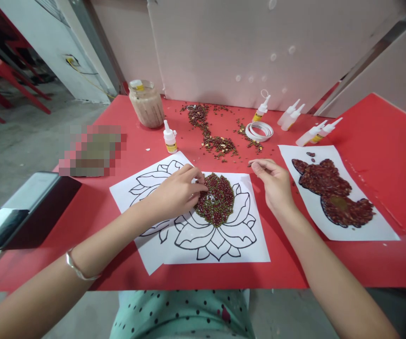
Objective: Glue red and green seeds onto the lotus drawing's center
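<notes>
Before a pale wall panel (224,47), a red table (382,141) carries a lotus sheet (252,245) lying flat near its front edge, long side crosswise, bloom pointing away, its bean patch (220,202) under the left hand (174,193)'s bunched fingertips, while the right hand (276,183) pinches thumb to forefinger beside it.

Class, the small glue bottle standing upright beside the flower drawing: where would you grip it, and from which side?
Probably round the glue bottle at its squat body, below the thin nozzle, coming from the near side: it stands upright, with the left hand nearest.
</notes>
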A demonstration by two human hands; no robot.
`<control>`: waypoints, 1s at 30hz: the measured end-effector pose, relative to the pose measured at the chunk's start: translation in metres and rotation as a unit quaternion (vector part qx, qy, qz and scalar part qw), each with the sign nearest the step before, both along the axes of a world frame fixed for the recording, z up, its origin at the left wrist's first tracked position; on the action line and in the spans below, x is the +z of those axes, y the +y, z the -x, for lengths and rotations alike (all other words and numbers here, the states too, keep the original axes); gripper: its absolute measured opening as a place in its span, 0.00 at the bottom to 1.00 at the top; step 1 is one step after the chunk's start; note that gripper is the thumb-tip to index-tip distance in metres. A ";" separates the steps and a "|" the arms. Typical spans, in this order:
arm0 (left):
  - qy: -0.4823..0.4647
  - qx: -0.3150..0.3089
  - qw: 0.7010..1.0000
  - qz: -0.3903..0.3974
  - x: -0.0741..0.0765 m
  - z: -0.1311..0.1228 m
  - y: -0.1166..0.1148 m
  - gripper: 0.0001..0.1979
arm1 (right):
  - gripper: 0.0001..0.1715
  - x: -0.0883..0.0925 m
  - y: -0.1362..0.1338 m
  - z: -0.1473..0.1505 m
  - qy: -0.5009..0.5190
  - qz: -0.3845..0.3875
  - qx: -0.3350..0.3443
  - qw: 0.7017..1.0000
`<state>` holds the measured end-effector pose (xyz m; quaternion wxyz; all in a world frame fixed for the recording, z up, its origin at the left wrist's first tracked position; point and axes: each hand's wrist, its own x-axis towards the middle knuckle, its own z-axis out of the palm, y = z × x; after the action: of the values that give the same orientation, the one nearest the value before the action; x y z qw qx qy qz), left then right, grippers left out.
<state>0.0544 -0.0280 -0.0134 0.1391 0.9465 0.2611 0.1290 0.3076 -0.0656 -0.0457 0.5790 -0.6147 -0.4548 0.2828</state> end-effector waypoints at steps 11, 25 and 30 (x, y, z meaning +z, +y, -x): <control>0.008 0.004 0.998 -0.060 -0.010 -0.001 -0.015 0.18 | 0.11 -0.002 0.002 -0.001 0.001 -0.001 -0.002 1.000; 0.000 0.010 0.996 -0.085 -0.016 -0.002 -0.019 0.17 | 0.12 -0.002 0.001 -0.001 -0.010 0.002 0.003 1.000; -0.004 0.012 0.997 -0.081 -0.018 0.000 -0.019 0.16 | 0.12 -0.001 0.001 -0.001 -0.006 -0.001 0.002 1.000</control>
<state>0.0547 -0.0474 -0.0309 0.0620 0.9508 0.2607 0.1556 0.3083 -0.0645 -0.0470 0.5765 -0.6146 -0.4597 0.2802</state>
